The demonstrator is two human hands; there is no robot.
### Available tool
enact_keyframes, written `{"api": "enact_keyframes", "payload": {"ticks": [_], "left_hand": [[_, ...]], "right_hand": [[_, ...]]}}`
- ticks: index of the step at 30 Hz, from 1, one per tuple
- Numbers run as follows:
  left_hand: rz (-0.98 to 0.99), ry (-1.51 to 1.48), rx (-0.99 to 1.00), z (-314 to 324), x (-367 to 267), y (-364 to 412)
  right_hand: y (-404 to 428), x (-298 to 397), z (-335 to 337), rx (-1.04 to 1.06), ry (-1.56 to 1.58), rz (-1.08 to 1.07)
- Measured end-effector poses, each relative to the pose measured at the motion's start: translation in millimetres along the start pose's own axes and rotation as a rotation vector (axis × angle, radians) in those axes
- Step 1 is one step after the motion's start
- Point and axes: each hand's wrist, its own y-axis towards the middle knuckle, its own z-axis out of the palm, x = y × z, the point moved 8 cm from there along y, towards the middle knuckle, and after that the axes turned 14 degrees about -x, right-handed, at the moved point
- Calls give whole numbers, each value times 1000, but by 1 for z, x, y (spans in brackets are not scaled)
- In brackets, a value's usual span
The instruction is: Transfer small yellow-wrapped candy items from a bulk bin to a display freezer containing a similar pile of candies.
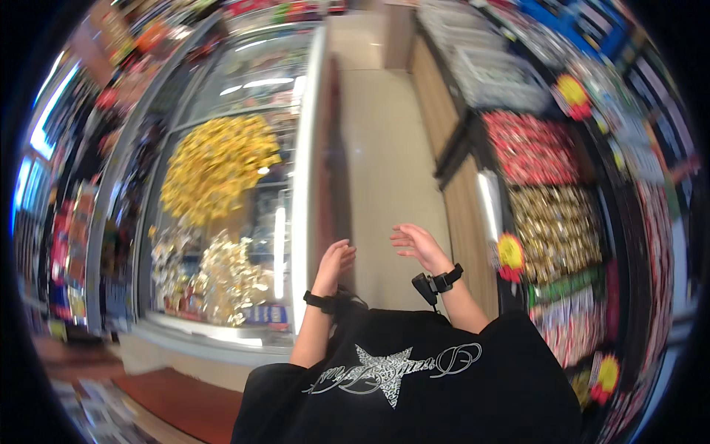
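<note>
Both my hands are raised in front of my body, above the tiled floor [391,133] of an aisle. My left hand [335,262] is empty, its fingers loosely bent, close to the white edge [304,183] of a glass display case. Nothing is in my right hand [420,244] either; its fingers are spread and point left. A black strap [319,301] circles my left wrist, and a strapped black device [438,283] sits on the right one. Neither hand touches any goods.
Yellow wrapped pieces [219,166] and shiny gold and silver decorations [230,277] fill the glass case. At right, a shelf unit holds red packets [530,147], gold-wrapped pieces [554,227] and clear plastic bins [493,75]. Yellow-and-red price tags [510,255] stick out from its edge.
</note>
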Motion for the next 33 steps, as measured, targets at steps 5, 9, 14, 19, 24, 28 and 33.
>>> {"api": "enact_keyframes", "payload": {"ticks": [5,9,14,19,24,28,33], "left_hand": [[-41,64,252,146,54,-34],[-141,254,463,256,121,-108],[-201,575,826,365,195,-206],[-224,722,1067,443,259,-288],[-330,962,1208,483,326,-342],[-307,995,1382,531,350,-386],[-329,1038,1418,577,372,-417]], "right_hand": [[-84,-45,-165,-272,134,-28],[-185,-94,-297,-550,295,-54],[-331,-159,-423,-1082,358,-81],[-434,-221,-473,-1319,562,-115],[-491,-281,-479,-1429,743,-38],[-534,-298,-492,-1582,882,-87],[-572,-300,-522,-1721,891,-145]]}}
